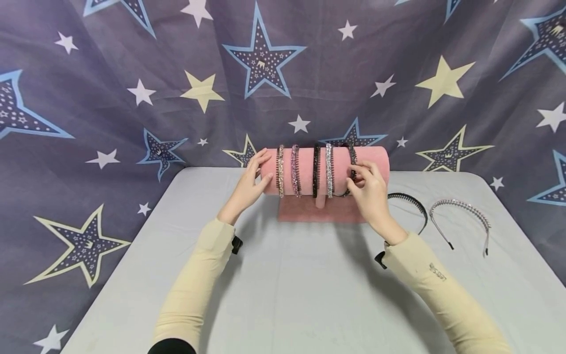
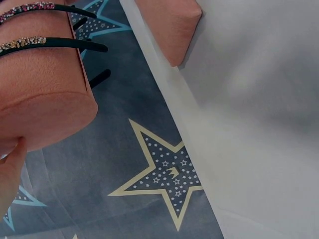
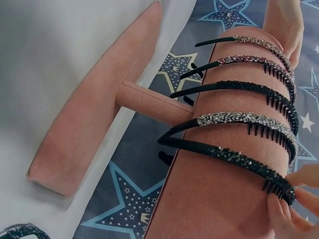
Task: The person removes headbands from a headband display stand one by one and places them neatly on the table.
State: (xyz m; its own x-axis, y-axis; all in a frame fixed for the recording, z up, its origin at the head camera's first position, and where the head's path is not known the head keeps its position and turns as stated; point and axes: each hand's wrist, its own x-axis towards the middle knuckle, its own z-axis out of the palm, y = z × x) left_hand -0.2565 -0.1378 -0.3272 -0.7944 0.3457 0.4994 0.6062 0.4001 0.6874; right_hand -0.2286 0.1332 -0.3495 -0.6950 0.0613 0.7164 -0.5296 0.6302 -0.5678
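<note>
Across the top of the head view: star-printed backdrop point(image 1: 177, 49), dark cloth hanging behind the table
Table: pale cover point(image 1: 283, 295) filling the middle and bottom of the frame
Pink roll point(image 1: 307, 172): centre of the frame, long axis running left to right, raised on a post point(image 1: 320, 202) over a flat pink base point(image 1: 300, 211)
Left hand point(image 1: 247, 187): at the roll's left end, thumb and fingers spread wide against it
Right hand point(image 1: 371, 196): right of centre, thumb and fingertips narrowed in a pinch on the dark headband
Loose headbands: one black point(image 1: 411, 198), one silver point(image 1: 455, 201), side by side on the table at centre right
Seated headbands: gold point(image 1: 280, 172), purple-pink point(image 1: 295, 172), black point(image 1: 316, 172) and silver-white point(image 1: 329, 172), arching over the roll from left to centre
Dark headband point(image 3: 239, 159): rightmost on the roll, running left from the pinch across the roll's long axis in the right wrist view, slanting towards the silver-white band at mid-left; right hand nearer, contact between the bands unclear
</note>
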